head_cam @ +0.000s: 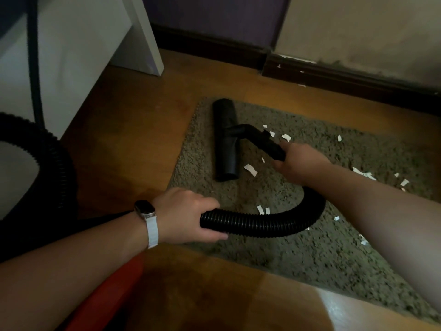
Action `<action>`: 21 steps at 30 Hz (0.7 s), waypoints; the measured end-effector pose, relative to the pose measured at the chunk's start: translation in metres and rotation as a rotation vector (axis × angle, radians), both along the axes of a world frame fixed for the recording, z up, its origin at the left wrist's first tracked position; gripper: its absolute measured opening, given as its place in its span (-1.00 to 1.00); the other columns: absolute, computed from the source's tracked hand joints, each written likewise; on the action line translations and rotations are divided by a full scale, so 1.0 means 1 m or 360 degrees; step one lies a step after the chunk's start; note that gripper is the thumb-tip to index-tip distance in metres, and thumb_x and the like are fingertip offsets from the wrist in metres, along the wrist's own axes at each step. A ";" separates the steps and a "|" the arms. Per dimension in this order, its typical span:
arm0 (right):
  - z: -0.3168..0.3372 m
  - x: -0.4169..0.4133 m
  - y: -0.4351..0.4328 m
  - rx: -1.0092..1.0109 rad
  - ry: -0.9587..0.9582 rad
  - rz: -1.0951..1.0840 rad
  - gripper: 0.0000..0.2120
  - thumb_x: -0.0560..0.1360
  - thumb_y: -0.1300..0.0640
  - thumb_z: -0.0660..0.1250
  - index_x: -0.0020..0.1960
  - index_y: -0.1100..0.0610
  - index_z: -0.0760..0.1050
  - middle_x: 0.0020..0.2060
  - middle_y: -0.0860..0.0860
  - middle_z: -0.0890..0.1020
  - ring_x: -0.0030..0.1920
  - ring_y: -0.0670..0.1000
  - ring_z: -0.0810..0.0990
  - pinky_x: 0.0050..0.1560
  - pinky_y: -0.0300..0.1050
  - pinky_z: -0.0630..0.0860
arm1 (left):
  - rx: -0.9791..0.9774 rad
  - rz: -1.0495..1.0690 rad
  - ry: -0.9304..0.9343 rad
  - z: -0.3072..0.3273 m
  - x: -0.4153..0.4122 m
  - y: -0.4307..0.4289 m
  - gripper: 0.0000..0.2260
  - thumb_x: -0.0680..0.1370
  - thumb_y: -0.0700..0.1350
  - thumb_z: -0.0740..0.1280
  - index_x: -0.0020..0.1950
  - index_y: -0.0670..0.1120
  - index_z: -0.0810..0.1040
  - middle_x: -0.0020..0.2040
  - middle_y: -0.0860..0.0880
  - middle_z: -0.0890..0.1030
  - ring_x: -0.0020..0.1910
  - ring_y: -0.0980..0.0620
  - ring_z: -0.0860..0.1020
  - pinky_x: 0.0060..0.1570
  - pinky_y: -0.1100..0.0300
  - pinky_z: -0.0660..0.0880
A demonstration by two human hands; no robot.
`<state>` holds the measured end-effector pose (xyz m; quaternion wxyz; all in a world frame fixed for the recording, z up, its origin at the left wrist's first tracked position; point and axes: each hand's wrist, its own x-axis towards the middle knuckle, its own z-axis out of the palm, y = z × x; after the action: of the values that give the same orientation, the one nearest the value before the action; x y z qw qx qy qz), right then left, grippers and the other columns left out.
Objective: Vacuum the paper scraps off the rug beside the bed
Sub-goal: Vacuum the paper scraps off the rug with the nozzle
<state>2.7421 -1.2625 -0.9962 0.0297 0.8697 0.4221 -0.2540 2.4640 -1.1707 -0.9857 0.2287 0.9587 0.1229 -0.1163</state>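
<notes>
Your left hand (188, 215) grips the black hose (262, 222). Your right hand (300, 163) holds the vacuum head (225, 142) on the rug (310, 254) among paper scraps (250, 169).

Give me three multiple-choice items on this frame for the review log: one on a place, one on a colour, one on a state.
1. Where does the vacuum's floor head lie?
A. on the rug's left part
B. on the bare wood floor
C. lifted against the wall

2. What colour is the strap of the watch on the left wrist?
A. red
B. white
C. black

3. What is the left hand doing?
A. resting flat on the floor
B. picking up a scrap
C. gripping the ribbed hose

Answers: 1 A, the head sits on the rug near its left edge. 2 B, the band is plainly white. 3 C, its fingers wrap the hose, while the right hand holds the tube behind the head; paper scraps remain on the rug.
</notes>
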 end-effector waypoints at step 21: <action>0.000 0.003 0.002 0.0077 0.0069 -0.0095 -0.77 0.57 -0.06 0.26 0.17 0.02 0.44 -0.22 0.01 0.54 -0.26 0.05 0.59 -0.24 -0.07 0.56 | 0.0041 -0.0006 -0.0005 0.012 -0.005 -0.002 -0.51 0.40 0.48 0.15 0.04 0.14 0.50 -0.26 0.14 0.51 -0.30 0.20 0.49 -0.43 0.35 0.25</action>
<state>2.7449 -1.2601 -0.9966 -0.0080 0.8767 0.4025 -0.2634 2.4590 -1.1724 -0.9738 0.2163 0.9620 0.1223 -0.1137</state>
